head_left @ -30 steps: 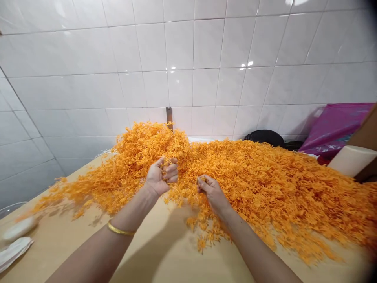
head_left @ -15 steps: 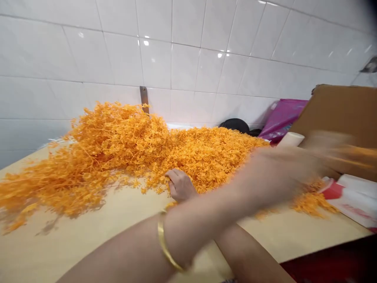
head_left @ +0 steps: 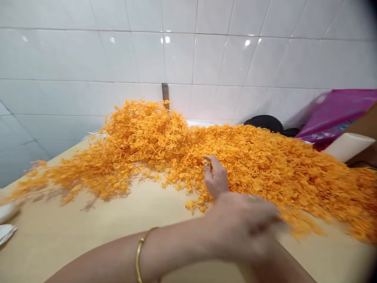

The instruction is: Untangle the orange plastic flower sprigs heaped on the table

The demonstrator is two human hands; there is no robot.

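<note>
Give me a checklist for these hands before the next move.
1. Right hand on the material: ok, curled around a small tuft of the orange sprigs.
2. Left hand grip: cannot tell, motion blur hides it.
3. Hands apart: not ok, the left crosses in front of the right wrist.
4. Heap on the pale wooden table top: ok where visible; it runs out of frame on the right.
5. White roll free of sprigs: cannot tell, the heap's far edge lies very near it.
</note>
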